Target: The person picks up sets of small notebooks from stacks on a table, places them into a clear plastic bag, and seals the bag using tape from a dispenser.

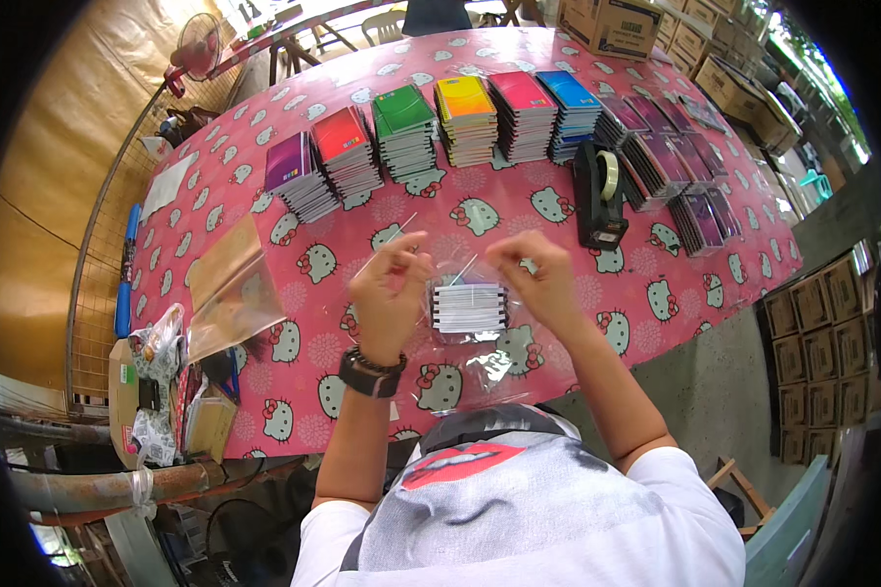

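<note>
A small stack of notebooks point(470, 308), white page edges and dark bindings showing, lies on clear plastic wrap point(485, 377) in front of me. My left hand point(392, 289) hovers at its left, fingers curled into a pinch. Past those fingertips runs a thin pale strip point(402, 227); whether they grip it is unclear. On the other side my right hand point(540, 279) is bent with thumb and forefinger together above the stack's upper right corner. Close to its fingertips another thin whitish strip point(463, 270) slants up from the stack; its hold is too small to make out.
Stacks of coloured notebooks point(401, 132) curve across the far table. Wrapped notebook packs point(671, 157) and a black tape dispenser point(599, 201) stand right. Clear plastic bags point(233, 289) lie left, near a box of supplies point(171, 391). Cartons point(822, 342) are piled beyond the right edge.
</note>
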Motion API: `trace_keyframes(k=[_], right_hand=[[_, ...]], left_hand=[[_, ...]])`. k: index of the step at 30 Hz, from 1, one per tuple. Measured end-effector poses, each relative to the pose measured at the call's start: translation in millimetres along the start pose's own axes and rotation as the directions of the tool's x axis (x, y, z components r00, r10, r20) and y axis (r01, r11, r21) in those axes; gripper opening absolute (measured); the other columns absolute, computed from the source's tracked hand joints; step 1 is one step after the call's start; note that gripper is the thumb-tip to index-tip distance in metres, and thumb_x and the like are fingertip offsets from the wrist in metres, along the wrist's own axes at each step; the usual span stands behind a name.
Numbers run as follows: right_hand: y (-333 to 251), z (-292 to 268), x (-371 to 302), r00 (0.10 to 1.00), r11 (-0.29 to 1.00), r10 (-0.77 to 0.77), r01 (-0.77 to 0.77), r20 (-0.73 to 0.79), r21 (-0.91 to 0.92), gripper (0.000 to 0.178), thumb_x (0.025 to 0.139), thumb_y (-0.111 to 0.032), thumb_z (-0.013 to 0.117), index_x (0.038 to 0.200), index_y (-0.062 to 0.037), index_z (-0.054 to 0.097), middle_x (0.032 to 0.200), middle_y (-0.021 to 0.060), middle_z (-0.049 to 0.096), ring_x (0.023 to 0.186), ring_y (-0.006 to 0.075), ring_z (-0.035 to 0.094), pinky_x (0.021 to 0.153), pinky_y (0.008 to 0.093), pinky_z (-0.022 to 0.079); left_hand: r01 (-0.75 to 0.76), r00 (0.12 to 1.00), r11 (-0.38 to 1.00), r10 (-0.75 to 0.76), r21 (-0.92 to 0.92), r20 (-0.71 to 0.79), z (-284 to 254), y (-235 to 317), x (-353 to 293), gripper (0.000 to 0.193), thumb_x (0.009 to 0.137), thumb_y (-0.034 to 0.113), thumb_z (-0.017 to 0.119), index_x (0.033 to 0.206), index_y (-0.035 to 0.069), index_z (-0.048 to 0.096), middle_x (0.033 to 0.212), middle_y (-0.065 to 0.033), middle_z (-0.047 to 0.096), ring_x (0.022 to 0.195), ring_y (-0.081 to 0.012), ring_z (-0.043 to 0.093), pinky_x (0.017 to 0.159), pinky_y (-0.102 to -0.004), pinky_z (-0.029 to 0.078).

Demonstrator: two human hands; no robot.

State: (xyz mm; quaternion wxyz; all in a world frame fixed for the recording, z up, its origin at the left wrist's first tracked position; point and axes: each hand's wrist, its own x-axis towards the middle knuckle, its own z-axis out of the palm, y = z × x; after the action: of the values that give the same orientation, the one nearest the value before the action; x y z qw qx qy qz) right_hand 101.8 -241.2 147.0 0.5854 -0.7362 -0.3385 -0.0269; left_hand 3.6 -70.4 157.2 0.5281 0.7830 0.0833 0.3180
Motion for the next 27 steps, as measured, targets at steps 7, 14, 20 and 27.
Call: trace_keyframes(k=[7,14,20,27], right_hand=[[-13,-15,-16,0.930,0.807,-0.193,0.332,0.312,-0.489,0.017,0.067,-0.019,0.073,0.081,-0.0104,0.067,0.101,0.0049,0.059,0.116,0.0268,0.042,0.094,0.0460,0.027],[-16,-16,-22,0.842,0.811,-0.170,0.414,0.512,-0.412,0.009,0.065,-0.015,0.073,0.072,-0.0164,0.067,0.112,0.0038,0.056,0.126,0.0309,0.033,0.100,0.0515,0.021],[-13,-46,-26,0.887,0.890,-0.188,0.336,0.422,-0.309,0.015,0.065,-0.016,0.074,0.078,-0.0164,0.066,0.117,0.0015,0.055,0.124,0.0306,0.035,0.097,0.0478,0.026],[31,-47,-43,0.868,0.995,-0.096,0.099,0.487,0.021,0.045,0.061,-0.002,0.058,0.103,-0.0157,0.066,0.121,0.0012,0.057,0.119,0.0277,0.039,0.102,0.0410,0.029]], left_hand=[[-0.178,0.969,0.853,0.066,0.490,0.237,4,7,12,0.037,0.068,0.008,0.070,0.104,0.006,0.062,0.084,-0.0093,0.063,0.083,-0.0225,0.059,0.074,-0.0319,0.048],[-0.404,0.811,0.824,0.122,0.397,0.572,12,-5,41,0.039,0.067,0.001,0.066,0.105,0.008,0.062,0.077,-0.0077,0.063,0.069,-0.0164,0.061,0.066,-0.0285,0.049],[-0.136,0.912,0.973,0.196,-0.185,0.361,-4,-6,50,0.031,0.073,-0.003,0.064,0.103,0.004,0.061,0.082,-0.0025,0.062,0.075,-0.0084,0.059,0.071,-0.0243,0.048],[-0.030,0.997,0.997,0.035,-0.076,0.063,-30,-81,-38,0.023,0.073,-0.003,0.053,0.094,0.003,0.058,0.094,-0.0077,0.059,0.087,-0.0172,0.057,0.081,-0.0293,0.046]])
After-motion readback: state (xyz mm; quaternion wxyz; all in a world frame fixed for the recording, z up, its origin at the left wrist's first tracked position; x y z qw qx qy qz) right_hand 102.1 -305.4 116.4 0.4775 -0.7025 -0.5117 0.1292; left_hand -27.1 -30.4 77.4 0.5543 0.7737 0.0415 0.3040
